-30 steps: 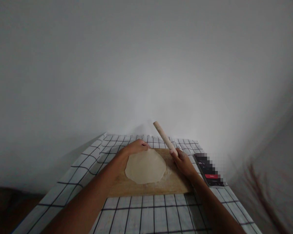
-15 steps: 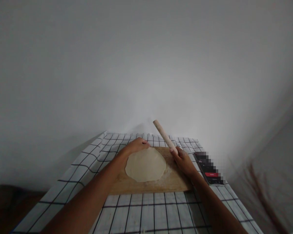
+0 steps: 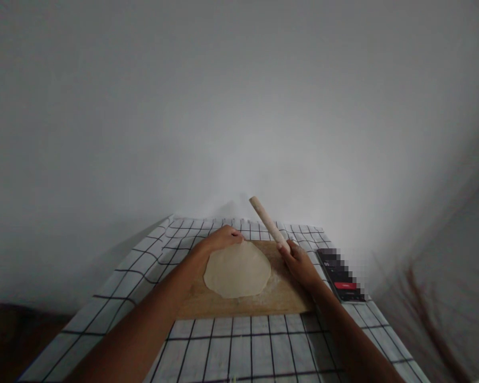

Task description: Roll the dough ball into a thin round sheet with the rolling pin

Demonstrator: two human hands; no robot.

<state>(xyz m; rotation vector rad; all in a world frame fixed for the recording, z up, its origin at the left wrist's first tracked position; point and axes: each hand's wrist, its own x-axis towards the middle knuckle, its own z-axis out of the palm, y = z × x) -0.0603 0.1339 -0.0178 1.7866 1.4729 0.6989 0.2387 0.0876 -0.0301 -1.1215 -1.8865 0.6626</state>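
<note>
A flat, roughly round sheet of dough (image 3: 237,271) lies on a wooden board (image 3: 243,307). At the sheet's far edge, my left hand (image 3: 225,238) has its fingers closed on the rim of the dough; the fingertips are partly hidden. My right hand (image 3: 299,263) is wrapped round the lower end of a pale wooden rolling pin (image 3: 268,221). The pin is raised and tilted, its free end pointing up and to the left, clear of the dough. A dusting of flour shows on the board beside the sheet's right edge.
A white tablecloth with black grid lines (image 3: 239,346) covers the table under the board. To the right of the board lies a phone (image 3: 341,276), partly pixelated. A pale wall (image 3: 239,106) rises behind the table. Thin brown branches (image 3: 423,308) stand at the lower right.
Almost nothing differs. Both hands, the dough and the rolling pin keep their places, with only a tiny shift of the view.
</note>
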